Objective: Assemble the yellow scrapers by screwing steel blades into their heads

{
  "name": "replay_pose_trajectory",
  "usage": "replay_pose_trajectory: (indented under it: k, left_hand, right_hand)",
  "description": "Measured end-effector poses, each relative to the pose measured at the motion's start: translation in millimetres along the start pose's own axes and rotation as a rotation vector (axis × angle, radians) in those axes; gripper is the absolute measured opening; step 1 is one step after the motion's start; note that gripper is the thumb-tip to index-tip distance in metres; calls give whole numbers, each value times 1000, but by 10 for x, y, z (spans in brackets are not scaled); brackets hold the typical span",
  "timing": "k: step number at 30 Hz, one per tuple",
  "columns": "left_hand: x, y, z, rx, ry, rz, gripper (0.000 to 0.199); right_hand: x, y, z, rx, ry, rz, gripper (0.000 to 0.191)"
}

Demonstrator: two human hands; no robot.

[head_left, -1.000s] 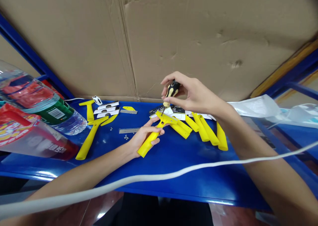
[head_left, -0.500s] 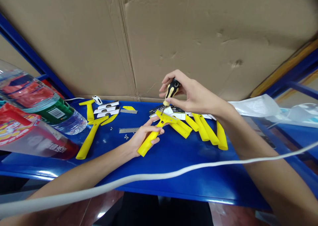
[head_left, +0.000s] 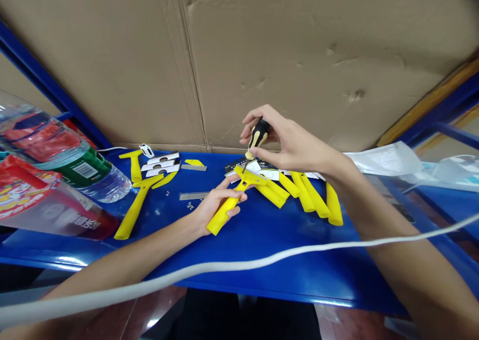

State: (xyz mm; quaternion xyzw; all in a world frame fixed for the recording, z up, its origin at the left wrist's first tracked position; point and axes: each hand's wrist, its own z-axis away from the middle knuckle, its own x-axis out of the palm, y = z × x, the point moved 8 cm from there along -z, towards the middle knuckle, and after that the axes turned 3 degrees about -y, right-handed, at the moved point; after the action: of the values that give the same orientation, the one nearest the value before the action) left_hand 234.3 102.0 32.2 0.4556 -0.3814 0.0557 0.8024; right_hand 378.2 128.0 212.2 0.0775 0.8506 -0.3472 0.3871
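Note:
My left hand (head_left: pixel 211 208) is wrapped round the handle of a yellow T-shaped scraper (head_left: pixel 226 213), its wide head tilted up and away. My right hand (head_left: pixel 282 138) grips a black and cream screwdriver (head_left: pixel 258 134) from above. The screwdriver's tip meets the scraper head, where a small screw shows. Behind and to the right lie several yellow scraper handles (head_left: pixel 312 195). Left of my left hand are a flat metal blade (head_left: pixel 192 196), a few tiny screws (head_left: pixel 190 205) and another yellow scraper (head_left: pixel 132 213).
Blade packs (head_left: pixel 160 164) lie at the back of the blue table (head_left: pixel 262 270). A water bottle (head_left: pixel 86 168) and a plastic cup (head_left: pixel 63 210) stand at left. A white cable (head_left: pixel 232 266) crosses in front. A cardboard wall (head_left: pixel 239 66) rises behind; white plastic packaging (head_left: pixel 381 163) sits at right.
The screwdriver has turned slightly in my right hand's fingers. My left hand and the scraper stay almost in the same place.

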Motion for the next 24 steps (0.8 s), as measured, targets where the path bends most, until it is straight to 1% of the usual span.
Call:
replay_pose_trajectory:
  k: [2,5,7,9,11,13,15,18,20,22,24]
  left_hand:
    - [1,9,-2,12,-1,10,85]
    - [-7,-3,-7,-2,3,6,84]
    - [-15,5,-13,6,-2,19,84]
    - [-20,25,-19,31,-14,45,82]
    - [-22,35,-22,43,-28,60,82]
    - [-24,31,-22,39,-35,58,82]
    - [-22,30,-22,40,-38,55,83]
    - [-26,35,-25,44,-29,52,79]
    - [-26,42,-26,47,-23,52,77]
    - [-19,49,-24,49,-27,52,75]
    - [-11,53,-21,51,-35,50,74]
  right_hand:
    - [-8,0,1,0,13,5,37]
    - [-26,4,4,-9,37,53,42]
    - [-7,6,4,-22,18,10,45]
    - [9,20,1,-16,5,-31,43]
    - [-5,38,-1,4,32,-1,41]
    - [-22,40,-1,9,57,46,46]
    - [-18,26,-3,-8,52,35,50]
    - [-4,28,-5,-8,28,-31,44]
    - [-21,48,-4,13,45,-12,40]
    - [-34,58,-1,15,59,19,45]
    - [-33,57,1,-3,56,-2,50]
